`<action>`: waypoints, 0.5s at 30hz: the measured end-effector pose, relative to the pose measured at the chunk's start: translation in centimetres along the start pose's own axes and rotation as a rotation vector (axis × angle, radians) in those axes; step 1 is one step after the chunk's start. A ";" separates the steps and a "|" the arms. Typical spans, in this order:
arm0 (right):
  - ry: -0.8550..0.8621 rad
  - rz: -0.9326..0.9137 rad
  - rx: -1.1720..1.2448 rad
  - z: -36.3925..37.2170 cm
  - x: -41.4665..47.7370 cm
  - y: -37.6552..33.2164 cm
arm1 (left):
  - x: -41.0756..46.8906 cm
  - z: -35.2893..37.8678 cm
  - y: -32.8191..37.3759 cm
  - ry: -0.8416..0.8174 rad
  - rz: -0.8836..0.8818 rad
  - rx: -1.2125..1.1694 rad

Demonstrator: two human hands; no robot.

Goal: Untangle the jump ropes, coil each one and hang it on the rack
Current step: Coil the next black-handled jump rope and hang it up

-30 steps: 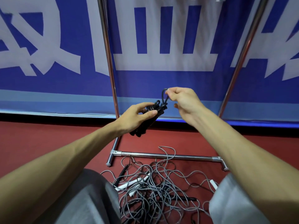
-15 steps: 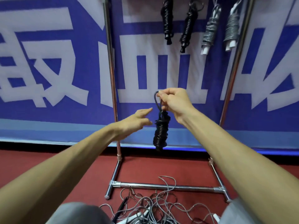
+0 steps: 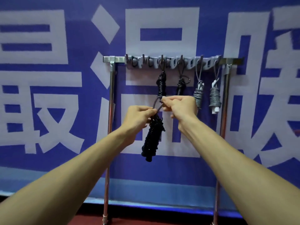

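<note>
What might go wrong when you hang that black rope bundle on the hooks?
The small loop pinched by the right hand looks narrow, so it might miss a free metal hook. If the left hand lets go early, the black coiled jump rope may drop or unwind. It could also knock the hanging black rope bundle just behind the hands.

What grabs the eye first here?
Dead centre, both hands hold a black coiled rope: the left hand pinches its top and the right hand pinches its loop. Just above, four bundles already hang from the rack's hook bar, two black ropes on the left and two grey ropes on the right. Behind everything spreads a blue banner with huge white characters.
</note>
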State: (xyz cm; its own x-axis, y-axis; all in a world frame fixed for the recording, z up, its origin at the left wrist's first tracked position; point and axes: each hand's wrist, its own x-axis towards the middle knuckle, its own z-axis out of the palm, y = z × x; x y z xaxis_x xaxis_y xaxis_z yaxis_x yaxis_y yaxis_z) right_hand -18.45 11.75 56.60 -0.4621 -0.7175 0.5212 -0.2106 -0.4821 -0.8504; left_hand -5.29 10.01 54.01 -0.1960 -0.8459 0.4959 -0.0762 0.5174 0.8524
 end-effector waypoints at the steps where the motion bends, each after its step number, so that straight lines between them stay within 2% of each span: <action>1: 0.020 -0.032 -0.031 0.1 0.7 -0.3 | 0.7 0.0 0.6 0.025 0.022 0.011; 7: 0.063 -0.163 -0.153 1.8 5.5 -2.3 | 6.1 -0.4 3.3 0.162 0.165 0.135; 9: 0.070 -0.207 -0.184 2.9 7.8 -3.0 | 8.3 -0.9 4.0 0.161 0.178 0.135; 12: 0.055 -0.244 -0.209 4.6 11.1 -4.2 | 11.8 -2.1 4.7 0.157 0.207 0.128; 15: 0.015 -0.280 -0.174 6.5 14.1 -5.0 | 15.5 -3.0 4.8 0.230 0.241 0.144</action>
State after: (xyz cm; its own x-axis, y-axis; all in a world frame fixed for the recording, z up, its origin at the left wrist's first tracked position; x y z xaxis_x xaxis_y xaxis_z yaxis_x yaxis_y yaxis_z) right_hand -18.26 0.78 68.65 -0.3779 -0.5614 0.7362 -0.4745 -0.5653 -0.6747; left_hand -5.72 -1.02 66.28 -0.0011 -0.6957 0.7184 -0.1947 0.7048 0.6822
